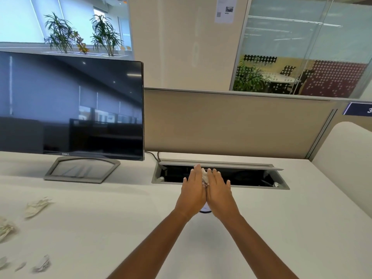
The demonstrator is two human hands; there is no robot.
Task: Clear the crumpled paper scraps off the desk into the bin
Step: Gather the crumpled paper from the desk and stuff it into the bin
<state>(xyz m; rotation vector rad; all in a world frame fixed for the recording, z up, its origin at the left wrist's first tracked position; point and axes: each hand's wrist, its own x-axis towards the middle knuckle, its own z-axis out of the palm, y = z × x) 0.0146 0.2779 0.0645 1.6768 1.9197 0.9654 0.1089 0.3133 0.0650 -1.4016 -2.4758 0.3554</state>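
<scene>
My left hand (192, 190) and my right hand (219, 191) are pressed side by side over the middle of the white desk (281, 228), cupping a wad of crumpled paper (205, 176) that shows white between the fingers. Under the heels of my hands a small round white object with a dark rim (205, 210) peeks out; I cannot tell what it is. More crumpled paper scraps lie on the desk's left side: one scrap (37, 206), another at the left edge (6, 228), and smaller scraps near the front (42, 263).
A dark Dell monitor (70, 107) on a grey stand (82, 170) fills the left. Just behind my hands an open cable tray (251, 178) with its lid raised is cut into the desk. A beige partition (231, 125) backs the desk.
</scene>
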